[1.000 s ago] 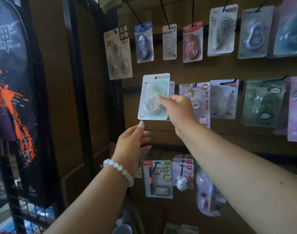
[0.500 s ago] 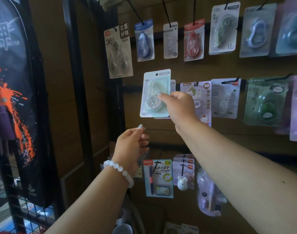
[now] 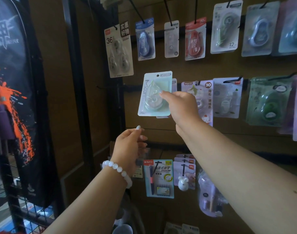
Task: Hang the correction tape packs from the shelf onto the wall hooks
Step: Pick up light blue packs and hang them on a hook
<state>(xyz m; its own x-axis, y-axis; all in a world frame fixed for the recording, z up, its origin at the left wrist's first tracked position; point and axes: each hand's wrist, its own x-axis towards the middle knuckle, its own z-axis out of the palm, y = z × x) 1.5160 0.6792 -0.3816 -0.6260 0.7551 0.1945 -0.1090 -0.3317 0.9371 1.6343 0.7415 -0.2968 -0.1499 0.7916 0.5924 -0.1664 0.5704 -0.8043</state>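
Note:
My right hand (image 3: pixel 181 107) pinches a pale mint correction tape pack (image 3: pixel 152 93) by its right edge and holds it upright against the middle row of the wall. The dark hang hole at the pack's top sits level with the black rail there; the hook behind it is hidden. Another pack hangs directly behind it, only its edge showing. My left hand (image 3: pixel 129 146), with a white bead bracelet on the wrist, hovers below the pack with loosely curled fingers and holds nothing.
Black wall hooks (image 3: pixel 168 10) carry several rows of correction tape packs: a 36-count card (image 3: pixel 118 51), a red pack (image 3: pixel 195 41), a green pack (image 3: pixel 269 102). A pen set (image 3: pixel 158 178) hangs lower down. A black metal frame (image 3: pixel 73 81) and a dark backpack (image 3: pixel 14 98) stand at left.
My right hand has lifted the mint pack slightly higher, toward the middle rail. My left hand has dropped away from the pack's lower edge and its fingers have curled in.

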